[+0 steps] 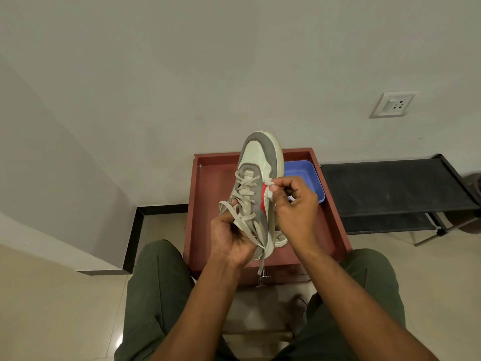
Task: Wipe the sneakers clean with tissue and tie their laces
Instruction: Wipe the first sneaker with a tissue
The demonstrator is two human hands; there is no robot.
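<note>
The sneaker point(256, 183), gripped at the heel by the left hand point(231, 238) above the red tray point(208, 204), is being wiped with tissue point(270, 187) pinched in the right hand point(294, 207); lace-tying seemingly remains.

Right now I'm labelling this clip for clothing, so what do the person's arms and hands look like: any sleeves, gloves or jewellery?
Both forearms are bare as far as the frame shows, with no sleeves in view. The left hand and right hand wear no gloves, and no rings, watch or bracelets are visible. The only clothing seen is olive-green trousers on the legs.
</note>
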